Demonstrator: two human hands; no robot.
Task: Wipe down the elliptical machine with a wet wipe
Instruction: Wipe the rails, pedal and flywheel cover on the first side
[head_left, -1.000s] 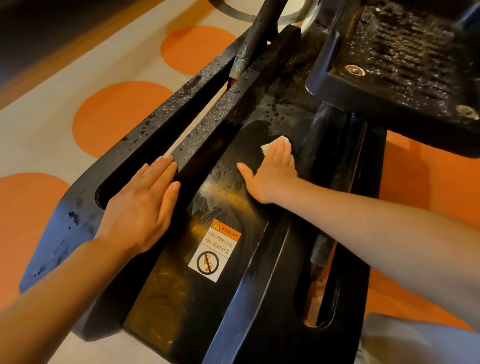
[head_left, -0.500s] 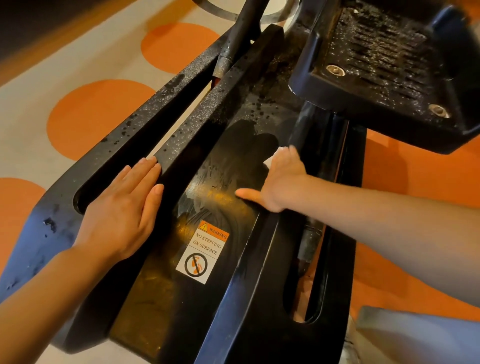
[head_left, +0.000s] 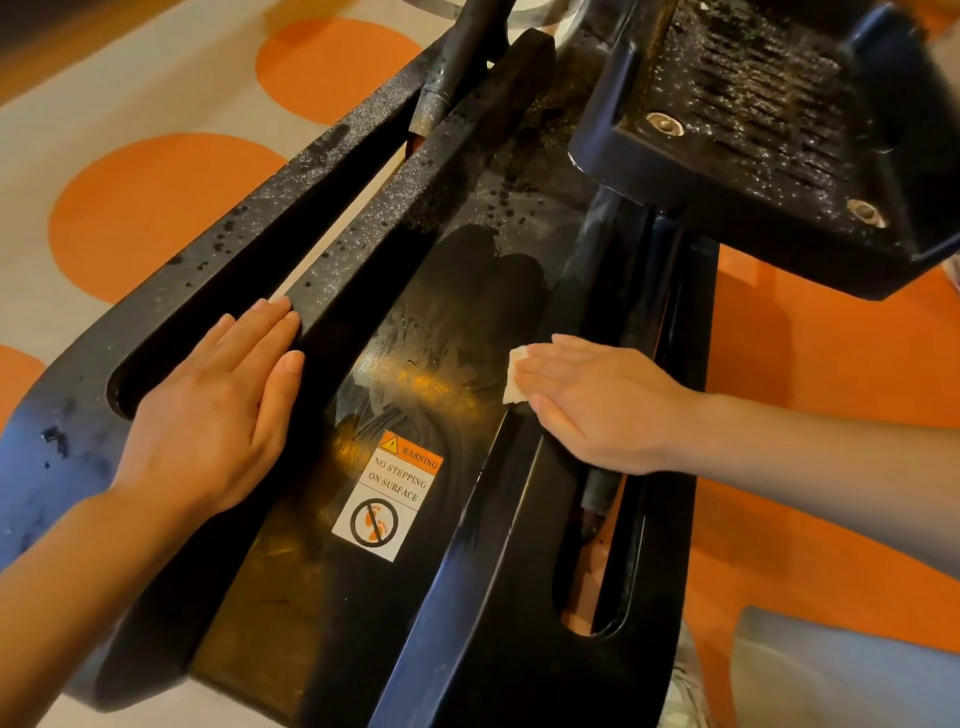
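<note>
Left hand (head_left: 218, 415) flat, fingers straight; right hand (head_left: 597, 400) flat, palm down.

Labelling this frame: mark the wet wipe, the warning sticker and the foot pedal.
wet wipe (head_left: 516, 376), head view, the white edge showing beyond the fingertips.
warning sticker (head_left: 390, 493), head view, middle of its printed words.
foot pedal (head_left: 753, 104), head view, its ribbed top.

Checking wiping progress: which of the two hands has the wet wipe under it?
The right hand, flat on the base's right rail; the white wet wipe pokes out past its fingers. The left hand rests bare on the left rail.
</note>
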